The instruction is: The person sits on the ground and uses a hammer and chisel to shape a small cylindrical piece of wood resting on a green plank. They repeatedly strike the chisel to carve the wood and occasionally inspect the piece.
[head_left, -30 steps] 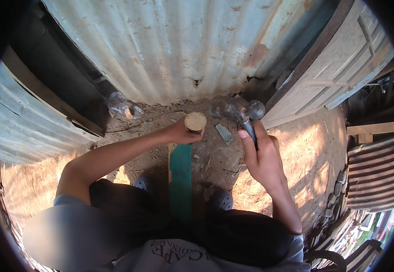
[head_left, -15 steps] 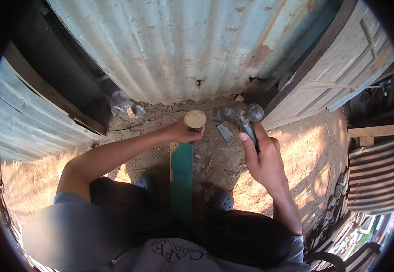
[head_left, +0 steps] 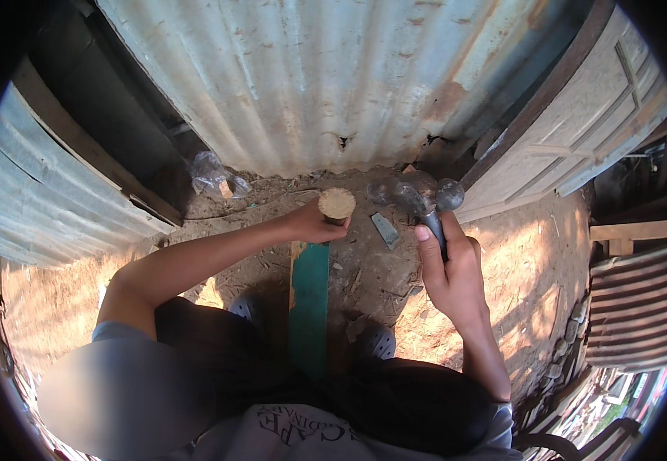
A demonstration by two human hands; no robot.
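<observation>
My left hand (head_left: 310, 226) is closed round a short round piece of wood (head_left: 336, 203), upright, its pale cut top facing me; its lower end is hidden by the hand. Below it a green-painted board (head_left: 309, 307) with worn edges runs back between my sandalled feet. My right hand (head_left: 452, 276) grips the dark handle of a hammer (head_left: 418, 192), the thumb along the handle, the worn metal head to the right of the wood and apart from it. A flat grey-blue fragment (head_left: 385, 230) lies on the dirt between them.
A rusty corrugated metal sheet (head_left: 326, 84) stands ahead, more sheeting (head_left: 49, 192) at left and a leaning wooden door (head_left: 556, 154) at right. A crumpled plastic bag (head_left: 209, 173) lies at back left. Corrugated scrap (head_left: 637, 307) and timber are piled at right on the dirt ground (head_left: 518, 261).
Both hands, with the wood and the hammer, sit slightly further right in the view, as do parts of the background. Their grips look the same.
</observation>
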